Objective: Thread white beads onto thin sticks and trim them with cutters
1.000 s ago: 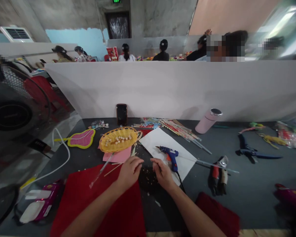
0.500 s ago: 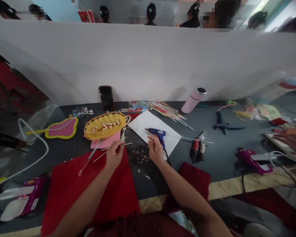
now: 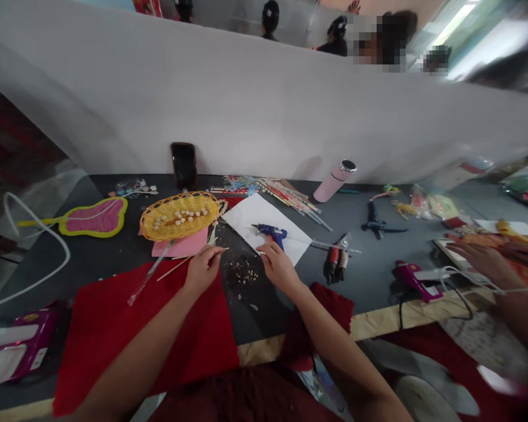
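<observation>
Pinches a thin, straight, cream-coloured stick (image 3: pixel 226 249) in the left hand (image 3: pixel 202 268), thumb closed against bent fingers, with a short, pale end showing past the fingertips. Looks slim and plain there; is mostly hidden by the hand farther back. Points toward the right hand (image 3: pixel 279 266), above the dark grey tabletop (image 3: pixel 264 322), near the inner edge of the flat, bright red cloth (image 3: pixel 110 313). Keeps the right hand apart from the left, thumb and forefinger drawn narrowly together just beside the blue glue gun (image 3: pixel 275 233) on the square white paper sheet (image 3: pixel 266 208). Cannot tell whether anything small sits between those right fingertips. Spreads loose, tiny pale pieces (image 3: pixel 244 274) over the tabletop between both hands. Shows, beyond the left hand, an oval yellow woven basket (image 3: pixel 180 232) with small whitish beads inside, resting partly over a pink paper sheet (image 3: pixel 191 245).
</observation>
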Available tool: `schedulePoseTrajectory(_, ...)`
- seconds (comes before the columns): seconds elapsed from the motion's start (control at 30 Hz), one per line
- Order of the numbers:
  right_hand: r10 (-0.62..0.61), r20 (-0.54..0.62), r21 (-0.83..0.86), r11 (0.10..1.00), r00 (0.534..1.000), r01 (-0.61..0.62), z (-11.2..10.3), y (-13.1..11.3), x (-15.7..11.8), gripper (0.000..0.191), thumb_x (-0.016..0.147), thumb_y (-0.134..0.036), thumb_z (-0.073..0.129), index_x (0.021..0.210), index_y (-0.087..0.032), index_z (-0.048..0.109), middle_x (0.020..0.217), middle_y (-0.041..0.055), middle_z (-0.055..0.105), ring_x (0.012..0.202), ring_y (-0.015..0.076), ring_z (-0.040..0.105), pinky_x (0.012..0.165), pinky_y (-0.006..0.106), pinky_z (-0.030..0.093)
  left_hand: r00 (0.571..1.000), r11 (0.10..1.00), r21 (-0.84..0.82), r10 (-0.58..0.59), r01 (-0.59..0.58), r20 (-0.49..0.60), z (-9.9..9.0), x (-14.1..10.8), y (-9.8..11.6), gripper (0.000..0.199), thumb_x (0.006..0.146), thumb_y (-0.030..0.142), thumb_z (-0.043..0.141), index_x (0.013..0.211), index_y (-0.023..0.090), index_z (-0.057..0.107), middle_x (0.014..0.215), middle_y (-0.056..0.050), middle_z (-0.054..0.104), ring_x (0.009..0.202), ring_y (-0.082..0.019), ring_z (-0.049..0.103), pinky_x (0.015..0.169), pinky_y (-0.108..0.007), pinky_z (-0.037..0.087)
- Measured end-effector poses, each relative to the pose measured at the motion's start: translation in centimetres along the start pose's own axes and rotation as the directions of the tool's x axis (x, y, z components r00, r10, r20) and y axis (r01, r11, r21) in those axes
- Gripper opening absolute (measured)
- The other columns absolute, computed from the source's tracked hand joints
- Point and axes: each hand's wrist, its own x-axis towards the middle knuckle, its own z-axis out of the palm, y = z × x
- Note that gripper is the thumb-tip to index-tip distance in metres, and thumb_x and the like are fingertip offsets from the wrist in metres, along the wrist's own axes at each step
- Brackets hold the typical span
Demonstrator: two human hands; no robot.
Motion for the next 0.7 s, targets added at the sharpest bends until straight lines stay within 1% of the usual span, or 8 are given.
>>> schedulePoseTrajectory(0.07, 0.028, 0.106, -0.179, 0.984, 0.994, -0.009, -0.2, 0.0, -0.6, 0.026, 0.087, -0.011, 0.041, 0.106, -0.019, 0.056, 0.102, 0.0089, 0.055, 0.097, 0.0190, 0.054, 0.086, 0.031, 0.046, 0.998, 0.998, 0.050, 0.020, -0.023, 0.056, 0.4, 0.0, -0.3, 0.022, 0.086, 0.019, 0.044, 0.099, 0.022, 0.062, 0.100, -0.003, 0.066, 0.094, -0.017, 0.060, 0.085, -0.030, 0.046)
schedulePoseTrajectory(0.13, 0.057, 0.140, -0.253, 0.967, 0.988, -0.020, 0.0, -0.1, -0.8, 0.028, 0.087, -0.010, 0.041, 0.109, -0.018, 0.056, 0.103, 0.0097, 0.055, 0.098, 0.0188, 0.055, 0.085, 0.029, 0.046, 0.994, 0.993, 0.106, 0.039, -0.049, 0.098, 0.7, -0.1, -0.6, 0.022, 0.086, 0.020, 0.045, 0.099, 0.023, 0.062, 0.101, -0.003, 0.066, 0.095, -0.016, 0.060, 0.085, -0.030, 0.046)
schedulePoseTrajectory(0.27, 0.092, 0.163, -0.310, 0.950, 0.982, -0.037, 0.9, -0.1, -0.6, 0.028, 0.087, -0.010, 0.042, 0.110, -0.017, 0.056, 0.099, 0.0106, 0.056, 0.097, 0.0193, 0.055, 0.084, 0.027, 0.046, 0.982, 0.970, 0.209, 0.088, -0.122, 0.165, 0.8, 0.0, -0.9, 0.024, 0.086, 0.021, 0.045, 0.102, 0.025, 0.063, 0.103, -0.003, 0.065, 0.098, -0.017, 0.059, 0.085, -0.030, 0.046)
schedulePoseTrajectory(0.4, 0.130, 0.174, -0.359, 0.932, 0.976, -0.060, 1.6, 0.0, -0.2, 0.022, 0.090, -0.015, 0.042, 0.101, -0.018, 0.060, 0.098, 0.0108, 0.056, 0.096, 0.0191, 0.055, 0.083, 0.026, 0.044, 0.964, 0.935, 0.298, 0.123, -0.193, 0.237, 1.0, 0.0, -0.7, 0.021, 0.085, 0.024, 0.049, 0.096, 0.026, 0.066, 0.099, -0.003, 0.064, 0.095, -0.018, 0.058, 0.082, -0.032, 0.045)
schedulePoseTrajectory(0.53, 0.148, 0.194, -0.374, 0.925, 0.970, -0.066, 1.5, -0.3, -0.2, 0.022, 0.092, -0.021, 0.040, 0.098, -0.019, 0.061, 0.098, 0.0087, 0.057, 0.094, 0.0175, 0.055, 0.083, 0.026, 0.043, 0.965, 0.919, 0.338, 0.126, -0.201, 0.232, 1.2, 0.0, -0.3, 0.016, 0.084, 0.026, 0.052, 0.091, 0.025, 0.066, 0.098, -0.003, 0.062, 0.095, -0.019, 0.057, 0.082, -0.033, 0.043)
schedulePoseTrajectory(0.63, 0.127, 0.251, -0.359, 0.933, 0.960, -0.030, 1.1, -1.0, -0.3, 0.020, 0.092, -0.025, 0.043, 0.096, -0.022, 0.063, 0.097, 0.0047, 0.060, 0.091, 0.0154, 0.057, 0.081, 0.023, 0.042, 0.964, 0.918, 0.341, 0.127, -0.204, 0.235, 1.2, -0.1, 0.0, 0.014, 0.084, 0.026, 0.052, 0.087, 0.025, 0.066, 0.098, -0.003, 0.061, 0.097, -0.019, 0.055, 0.082, -0.033, 0.042)
schedulePoseTrajectory(0.7, 0.102, 0.298, -0.338, 0.941, 0.949, 0.005, 0.8, -1.5, -0.3, 0.020, 0.092, -0.026, 0.044, 0.098, -0.025, 0.063, 0.099, 0.0026, 0.061, 0.089, 0.0136, 0.058, 0.079, 0.021, 0.042, 0.959, 0.917, 0.335, 0.138, -0.218, 0.246, 1.3, -0.2, 0.1, 0.015, 0.085, 0.026, 0.052, 0.087, 0.025, 0.066, 0.098, -0.003, 0.061, 0.097, -0.019, 0.054, 0.083, -0.033, 0.041)
